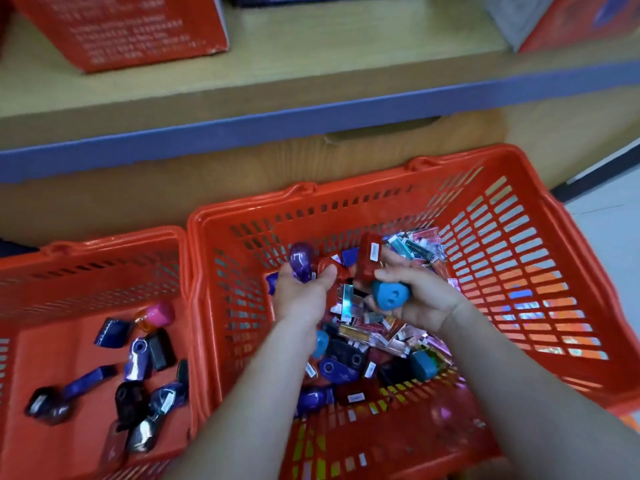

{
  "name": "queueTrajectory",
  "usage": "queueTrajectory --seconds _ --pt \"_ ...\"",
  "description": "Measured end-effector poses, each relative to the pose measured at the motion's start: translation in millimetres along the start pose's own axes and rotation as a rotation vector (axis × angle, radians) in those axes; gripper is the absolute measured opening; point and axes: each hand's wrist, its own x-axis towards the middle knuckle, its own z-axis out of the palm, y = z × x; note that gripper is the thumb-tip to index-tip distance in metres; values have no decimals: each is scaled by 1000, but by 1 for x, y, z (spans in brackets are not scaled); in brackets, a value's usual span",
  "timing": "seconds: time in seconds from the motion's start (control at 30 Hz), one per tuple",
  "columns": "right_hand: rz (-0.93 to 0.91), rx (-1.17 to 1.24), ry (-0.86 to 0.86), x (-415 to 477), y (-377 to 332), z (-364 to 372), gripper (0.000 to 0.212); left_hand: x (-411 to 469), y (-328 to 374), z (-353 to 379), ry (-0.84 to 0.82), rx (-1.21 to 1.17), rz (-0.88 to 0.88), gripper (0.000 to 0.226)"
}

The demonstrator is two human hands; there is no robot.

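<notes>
- Red plastic basket (363, 199) on the right holds a heap (367, 327) of small plastic pieces and foil-wrapped packets. Both your hands are over it, near its middle.
- Your left hand (301, 299) is curled round a purple piece (301, 263), which sticks up past your fingers on the far side. Your thumb presses a small red piece (327, 268) just to the right of it.
- Your right hand (422, 299) grips a blue piece (389, 296) with two round holes in its face. A red labelled block (370, 259) stands at the fingertips, just beyond the blue one.
- Your two hands are near each other but apart.
- To the left, just beside the first, stands a second red basket (104, 237). Purple and black pieces and one pink-capped piece (159, 315) lie scattered on its floor.
- Beyond both runs a wooden shelf (311, 81) with a blue edge, carrying a red box (121, 26) at far left.
</notes>
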Motion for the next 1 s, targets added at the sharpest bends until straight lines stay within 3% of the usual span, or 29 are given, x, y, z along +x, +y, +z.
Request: queueTrajectory --seconds 0.07,0.17,0.27,0.37,0.53,0.7,0.87,0.93,1.0 --pt "-55 30 -56 -13 -10 22 94 -42 26 -20 -186 -265 17 31" --pt "-72 3 -123 -38 -20 79 86 -91 61 -74 -330 -545 88 23" --pt "-20 -134 -310 -63 -10 149 57 -109 73 -143 -214 -591 206 24" --pt "6 -231 -292 -68 29 211 46 -100 57 -215 30 -431 229 28" --pt "64 -118 -6 -53 126 264 33 -69 -17 -299 299 -258 -154 21" --pt "117 -180 232 -33 184 277 45 -56 -59 -328 228 -368 -430 5" --pt "68 -227 233 -24 182 276 51 -65 -45 -331 341 -425 -343 21" --pt "38 -293 203 -32 173 277 42 -68 -37 -329 431 -438 -240 22" --pt "-6 -367 137 -47 154 276 33 -74 -25 -321 386 -430 -107 27"
